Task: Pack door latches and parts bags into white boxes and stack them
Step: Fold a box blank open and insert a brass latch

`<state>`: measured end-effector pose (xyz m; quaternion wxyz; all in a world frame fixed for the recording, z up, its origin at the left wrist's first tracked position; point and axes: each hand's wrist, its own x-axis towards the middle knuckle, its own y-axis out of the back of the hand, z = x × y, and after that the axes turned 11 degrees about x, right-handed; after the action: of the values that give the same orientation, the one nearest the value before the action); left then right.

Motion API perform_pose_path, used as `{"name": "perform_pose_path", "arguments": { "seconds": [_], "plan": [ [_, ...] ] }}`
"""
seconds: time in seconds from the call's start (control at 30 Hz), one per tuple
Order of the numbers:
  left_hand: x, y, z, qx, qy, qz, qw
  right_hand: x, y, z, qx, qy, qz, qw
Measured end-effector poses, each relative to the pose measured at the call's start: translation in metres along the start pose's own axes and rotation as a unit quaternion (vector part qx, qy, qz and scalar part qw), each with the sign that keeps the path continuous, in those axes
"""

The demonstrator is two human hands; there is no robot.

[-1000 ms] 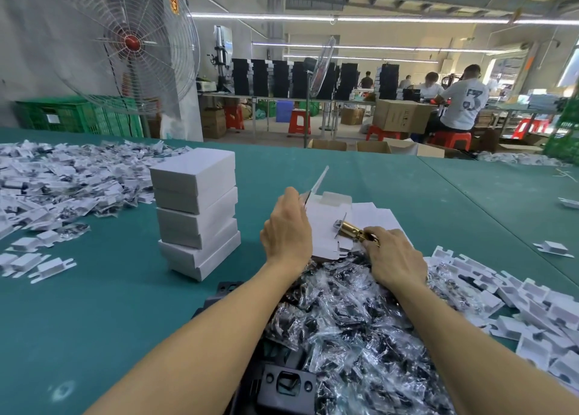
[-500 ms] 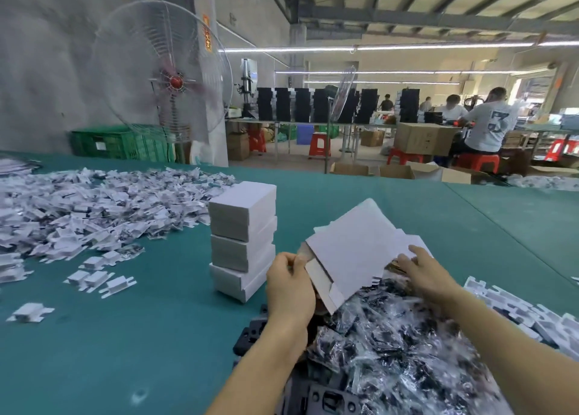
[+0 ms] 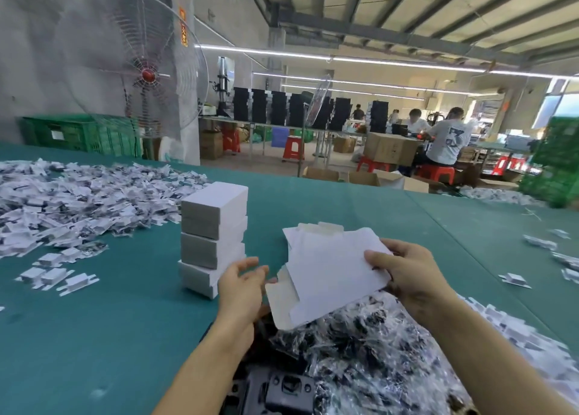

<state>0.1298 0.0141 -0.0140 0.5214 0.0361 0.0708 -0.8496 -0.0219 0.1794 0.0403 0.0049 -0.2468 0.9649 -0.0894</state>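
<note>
Stretching right across the view is the green table (image 3: pixel 94 336), and it's a busy one. Beyond its far left edge a big pedestal fan (image 3: pixel 131 66) stands against the grey wall. A wide drift of small white card inserts (image 3: pixel 78 201) covers the table's far left, and a few strays lie nearer. On the near right sits a glittering heap of clear parts bags (image 3: pixel 360 355), with more white inserts (image 3: pixel 513 280) scattered right of it.

Now the task's pieces. A stack of three closed white boxes (image 3: pixel 213 236) stands upright on the table, just left of the hands, its layers slightly offset. Held above the bag heap is the flat white box (image 3: pixel 329 276), unfolded and tilted, with its tabs pointing far and a flap hanging at its near left.

The right hand (image 3: pixel 410 276) has that box at its right edge, thumb pressed on top and fingers wrapped underneath: a firm grasp. The left hand (image 3: pixel 241 289) sits at the left flap, fingers loosely spread and gripping nothing; whether the fingertips touch the card, I cannot tell.

Nearest of all, a black latch part (image 3: pixel 291 392) pokes out between the forearms, half buried by bags.
</note>
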Motion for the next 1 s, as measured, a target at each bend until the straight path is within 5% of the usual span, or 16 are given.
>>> {"name": "perform_pose_path", "arguments": {
  "seconds": [0.1, 0.23, 0.33, 0.57, 0.8, 1.0],
  "plan": [
    [-0.009, 0.001, 0.006, 0.143, -0.187, 0.073, 0.969, -0.020, 0.008, -0.008, -0.024, 0.048, 0.026, 0.998],
    [-0.037, -0.009, 0.015, 0.356, -0.341, -0.159, 0.855, -0.048, -0.001, -0.010, -0.044, 0.058, -0.026, 0.997],
    [-0.049, -0.017, 0.013, 0.465, -0.407, -0.211, 0.758, -0.065, -0.006, -0.011, 0.002, 0.063, -0.058, 0.996],
    [-0.048, -0.013, 0.022, 0.379, -0.407, -0.212, 0.804, -0.086, -0.008, -0.017, 0.062, 0.109, -0.148, 0.981],
    [-0.048, -0.013, 0.021, 0.212, -0.270, -0.354, 0.870, -0.081, -0.007, -0.001, -0.230, 0.300, -0.167, 0.911],
    [-0.052, -0.011, 0.025, 0.076, -0.198, -0.386, 0.898, -0.081, -0.004, 0.005, -0.178, 0.339, -0.135, 0.914]
  ]
}}
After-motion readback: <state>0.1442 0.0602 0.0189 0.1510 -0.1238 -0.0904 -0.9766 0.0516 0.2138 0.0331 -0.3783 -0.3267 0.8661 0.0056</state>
